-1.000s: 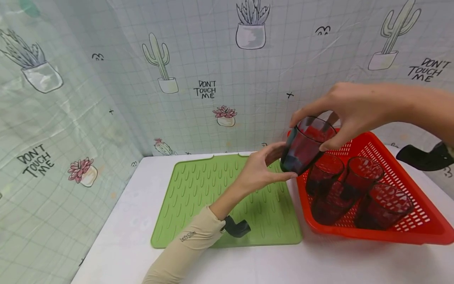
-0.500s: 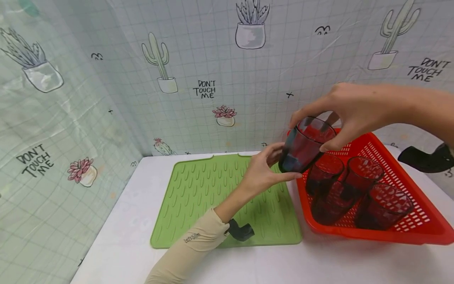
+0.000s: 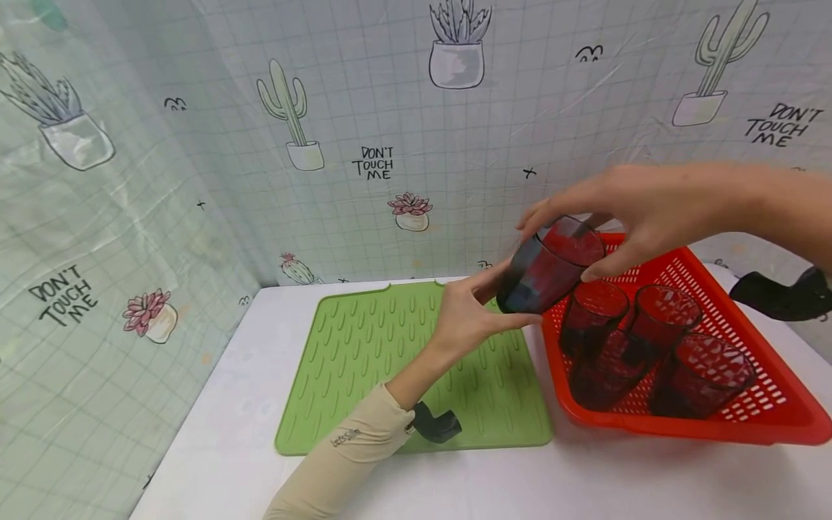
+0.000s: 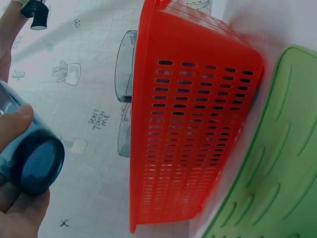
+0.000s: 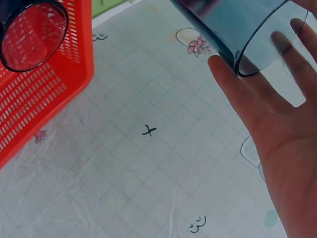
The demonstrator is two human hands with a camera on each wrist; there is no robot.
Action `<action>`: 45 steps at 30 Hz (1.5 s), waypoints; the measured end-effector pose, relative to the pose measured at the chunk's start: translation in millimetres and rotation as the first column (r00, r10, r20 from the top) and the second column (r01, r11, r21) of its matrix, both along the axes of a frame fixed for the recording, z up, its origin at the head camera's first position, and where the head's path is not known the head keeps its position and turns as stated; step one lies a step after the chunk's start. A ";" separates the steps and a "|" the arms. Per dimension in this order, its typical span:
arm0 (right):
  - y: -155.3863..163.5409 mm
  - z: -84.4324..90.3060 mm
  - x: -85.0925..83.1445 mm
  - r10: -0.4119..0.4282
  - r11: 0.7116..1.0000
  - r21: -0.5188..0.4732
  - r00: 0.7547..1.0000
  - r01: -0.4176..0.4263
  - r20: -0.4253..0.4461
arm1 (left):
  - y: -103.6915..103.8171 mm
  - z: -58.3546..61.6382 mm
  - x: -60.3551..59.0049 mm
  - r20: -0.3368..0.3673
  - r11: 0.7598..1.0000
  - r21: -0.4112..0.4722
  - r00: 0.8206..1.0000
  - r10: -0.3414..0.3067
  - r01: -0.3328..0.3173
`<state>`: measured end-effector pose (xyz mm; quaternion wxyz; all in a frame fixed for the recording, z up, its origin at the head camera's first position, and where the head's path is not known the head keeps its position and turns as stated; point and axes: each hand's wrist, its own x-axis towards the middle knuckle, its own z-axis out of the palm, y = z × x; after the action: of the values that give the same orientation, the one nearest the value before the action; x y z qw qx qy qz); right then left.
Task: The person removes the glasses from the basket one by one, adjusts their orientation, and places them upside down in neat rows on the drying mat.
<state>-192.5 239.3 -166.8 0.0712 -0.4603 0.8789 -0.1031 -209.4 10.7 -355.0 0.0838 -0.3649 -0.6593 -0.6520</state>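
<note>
Both hands hold a dark, see-through drinking glass (image 3: 542, 273) in the air, tilted, above the edge between mat and basket. My left hand (image 3: 469, 318) grips it low, with the thumb (image 4: 17, 124) on its side near the base in the left wrist view. At the rim, my right hand (image 3: 640, 209) has its thumb on the near side and fingers round the far side. The right wrist view shows those fingers (image 5: 237, 94) against the glass's open end. Several similar glasses (image 3: 705, 375) stand in the red plastic basket (image 3: 676, 430) below the right hand.
A green ridged drying mat (image 3: 364, 375) lies on the white table (image 3: 227, 404), left of the basket. Behind and at the left hangs a cactus-print sheet (image 3: 487, 137). A black wrist mount (image 3: 437, 425) sticks out from the left sleeve (image 3: 357, 444).
Both hands have shifted slightly left with the glass, which now leans over further, its base toward the left. The basket and the glasses in it stay put.
</note>
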 end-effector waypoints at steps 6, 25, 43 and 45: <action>1.1 -3.6 0.3 0.001 0.999 0.051 0.996 0.004 -0.084 | -2.5 0.4 -3.0 -0.164 0.990 -0.017 0.977 0.136 -0.141; -16.0 -16.7 -7.4 -0.134 0.967 0.209 0.989 0.144 -0.064 | -15.6 9.0 -4.1 -0.871 0.854 -0.096 0.458 0.177 -0.511; -25.1 -46.4 -5.0 -0.310 0.943 0.151 0.948 0.297 0.072 | -17.4 13.1 -1.0 -0.932 0.829 -0.082 0.338 0.133 -0.553; -25.4 -47.2 -5.5 -0.305 0.946 0.139 0.950 0.294 0.063 | -17.7 13.5 -1.1 -0.929 0.829 -0.087 0.344 0.132 -0.552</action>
<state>-198.1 213.8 -214.1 0.1207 -0.3112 0.9396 -0.0753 -210.5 -7.0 -341.5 0.4846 -0.5110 -0.6877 -0.1766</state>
